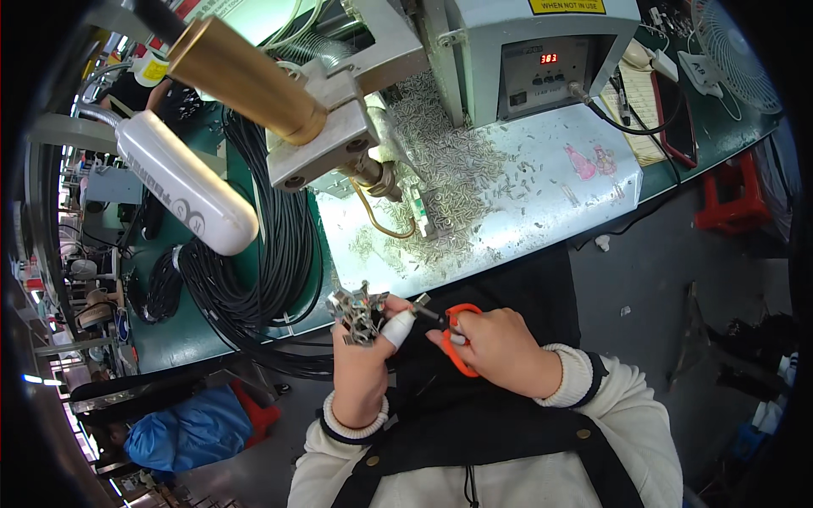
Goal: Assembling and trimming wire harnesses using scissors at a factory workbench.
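Note:
In front of my lap, my left hand [360,368] is closed on a bunch of small metal connectors [356,315] with short wire ends. White tape [397,328] wraps its thumb. One metal connector [422,300] sticks out beyond that thumb. My right hand [506,349] has its fingers through the orange handles of a pair of scissors [464,310]. The dark blades point left toward the taped thumb and lie close to the single connector; whether they touch it I cannot tell.
Ahead stands a metal bench plate [542,195] strewn with tiny clipped bits [440,178]. Above its left part hangs a machine head with a brass cylinder [246,80]. Left of it are a white lamp [186,182] and coiled black cable [271,229]. A control box [542,68] stands behind.

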